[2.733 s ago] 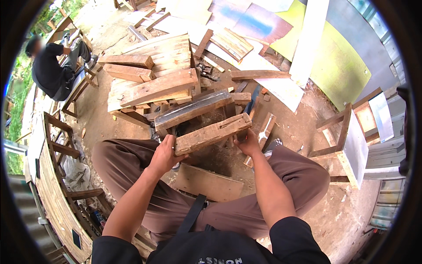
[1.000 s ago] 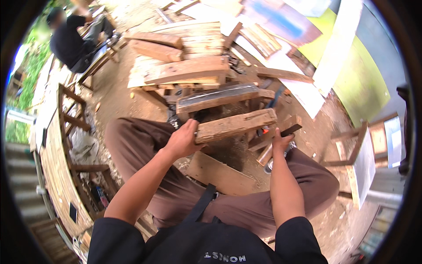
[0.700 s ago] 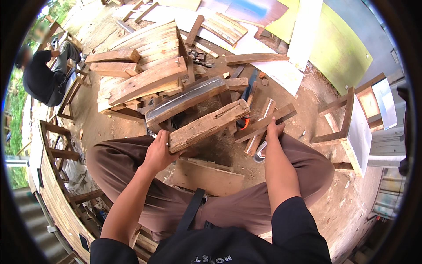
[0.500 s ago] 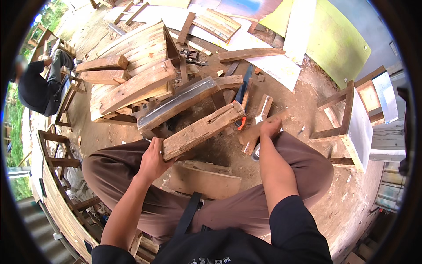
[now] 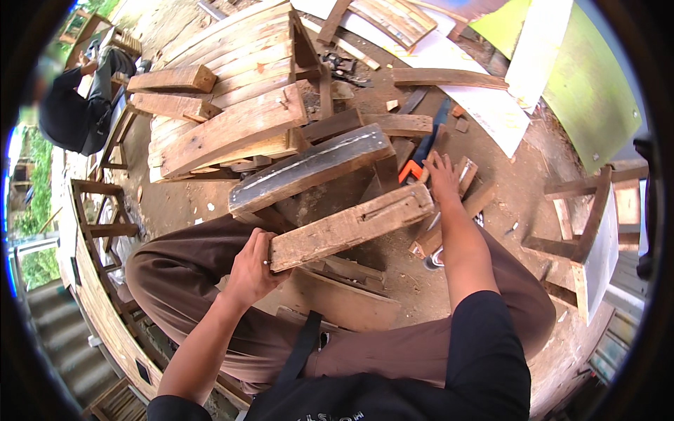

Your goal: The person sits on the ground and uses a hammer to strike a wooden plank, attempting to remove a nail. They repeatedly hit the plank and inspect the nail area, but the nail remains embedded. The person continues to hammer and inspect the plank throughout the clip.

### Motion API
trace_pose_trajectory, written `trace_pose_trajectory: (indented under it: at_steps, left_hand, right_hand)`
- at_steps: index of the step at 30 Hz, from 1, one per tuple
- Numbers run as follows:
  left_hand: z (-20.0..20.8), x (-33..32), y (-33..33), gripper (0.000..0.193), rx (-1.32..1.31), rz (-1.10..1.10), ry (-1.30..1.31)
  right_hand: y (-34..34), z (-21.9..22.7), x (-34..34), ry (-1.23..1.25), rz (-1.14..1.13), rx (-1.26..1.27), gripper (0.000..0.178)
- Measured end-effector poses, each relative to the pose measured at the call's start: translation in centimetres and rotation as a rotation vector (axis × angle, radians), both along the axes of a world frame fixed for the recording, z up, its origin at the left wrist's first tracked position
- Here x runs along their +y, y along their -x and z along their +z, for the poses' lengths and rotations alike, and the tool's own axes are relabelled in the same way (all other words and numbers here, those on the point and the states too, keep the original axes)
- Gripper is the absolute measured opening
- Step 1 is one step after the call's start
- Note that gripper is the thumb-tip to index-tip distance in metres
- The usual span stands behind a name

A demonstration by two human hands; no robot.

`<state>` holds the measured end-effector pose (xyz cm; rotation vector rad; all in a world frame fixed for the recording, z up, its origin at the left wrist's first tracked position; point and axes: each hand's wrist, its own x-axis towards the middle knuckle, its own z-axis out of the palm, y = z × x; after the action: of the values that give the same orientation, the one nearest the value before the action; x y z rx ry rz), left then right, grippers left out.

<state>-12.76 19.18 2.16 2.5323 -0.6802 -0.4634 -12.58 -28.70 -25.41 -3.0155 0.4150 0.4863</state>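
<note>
At centre, the left hand [image 5: 251,266] gripped a beam [image 5: 351,226] by one end, so it could have tipped. The right hand [image 5: 441,181], fingers spread, risked nicks beside the saw [image 5: 409,170].

The left hand [image 5: 251,272] is holding its fingers curled in a grip, and the right hand [image 5: 442,179] is pointing forward, fingers slightly spread.
</note>
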Motion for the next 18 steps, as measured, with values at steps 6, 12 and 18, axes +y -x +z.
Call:
trace_pose_trajectory:
  at_steps: [6,12,18]
  left_hand:
    - [0.1,0.1,0.0,0.063,0.051,0.05,-0.009]
    - [-0.1,0.4,0.1,0.064,-0.005,0.031,0.006]
    - [-0.5,0.4,0.2,0.061,-0.001,0.001,0.015]
  right_hand:
    - [0.5,-1.3,-0.9,0.194,0.278,0.077,0.036]
    - [3.1,1.4,-1.6,0.225,0.463,0.144,0.04]
    - [3.1,3.6,-1.4,-0.027,0.022,-0.3,0.036]
